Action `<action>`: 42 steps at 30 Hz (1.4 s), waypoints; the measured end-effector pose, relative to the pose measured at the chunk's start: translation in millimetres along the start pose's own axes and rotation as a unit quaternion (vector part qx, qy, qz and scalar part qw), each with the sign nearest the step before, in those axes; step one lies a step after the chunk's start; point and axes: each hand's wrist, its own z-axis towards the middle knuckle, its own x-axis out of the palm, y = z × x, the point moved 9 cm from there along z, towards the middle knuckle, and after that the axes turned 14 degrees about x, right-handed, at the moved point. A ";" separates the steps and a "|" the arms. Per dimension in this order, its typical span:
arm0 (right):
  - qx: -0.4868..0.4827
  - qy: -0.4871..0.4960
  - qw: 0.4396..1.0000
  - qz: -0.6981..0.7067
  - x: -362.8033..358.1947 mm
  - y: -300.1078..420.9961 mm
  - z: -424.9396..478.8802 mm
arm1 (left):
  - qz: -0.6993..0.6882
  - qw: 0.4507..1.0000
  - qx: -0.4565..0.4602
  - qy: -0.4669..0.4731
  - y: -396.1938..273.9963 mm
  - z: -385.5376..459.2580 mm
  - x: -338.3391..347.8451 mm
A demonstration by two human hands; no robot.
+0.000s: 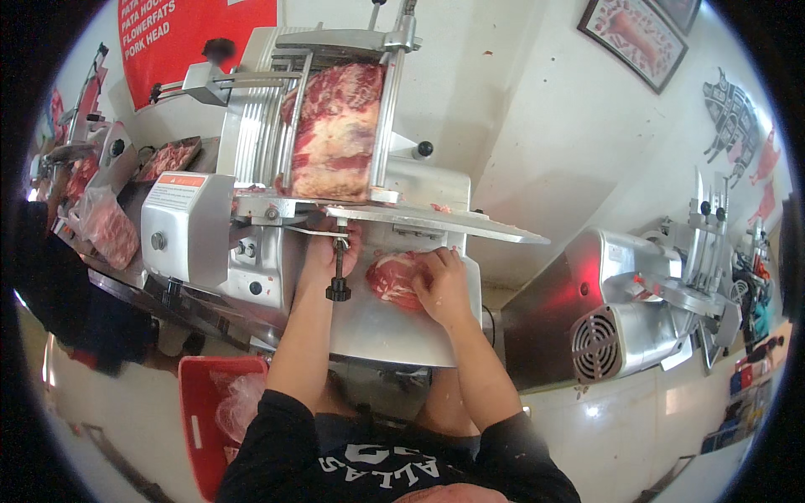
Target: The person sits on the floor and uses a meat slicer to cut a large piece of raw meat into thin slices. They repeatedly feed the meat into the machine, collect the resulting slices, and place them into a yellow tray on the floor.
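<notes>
In front of me stands a metal meat slicer with a large block of marbled meat (336, 135) held upright between its bars. Beneath its flat plate (440, 220), a small stack of red meat slices (393, 280) rests on the steel receiving tray (390, 333). My right hand (445, 280) curls around the stack's right side, thumb and fingers against the meat. My left hand (324, 248) reaches under the plate, behind a black-knobbed adjusting screw (338, 289). The screw and plate hide part of its fingers, so what it touches there is unclear.
A red plastic crate (188, 427) with clear plastic bags stands low at left. Beyond the slicer's motor housing (185, 226) are bagged meat (113, 232), a meat tray (168, 160) and a person in dark clothes (56, 276). Another slicer (635, 327) stands at right.
</notes>
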 end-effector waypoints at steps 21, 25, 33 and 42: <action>0.023 -0.066 0.998 0.004 -25.7 -1.9 -5.1 | 0.752 0.640 0.088 0.132 -6.1 -13.8 10.1; 0.008 -0.045 0.999 -0.026 -6.2 -0.4 -6.0 | 0.357 0.926 0.086 0.089 -11.1 2.4 3.0; 0.037 -0.022 0.999 -0.033 -1.5 -4.0 -2.8 | 0.027 0.999 0.003 0.044 10.2 19.4 -4.1; 0.034 -0.038 0.997 0.055 -9.6 -7.2 0.2 | 0.184 0.980 -0.025 0.075 -9.4 10.3 -34.6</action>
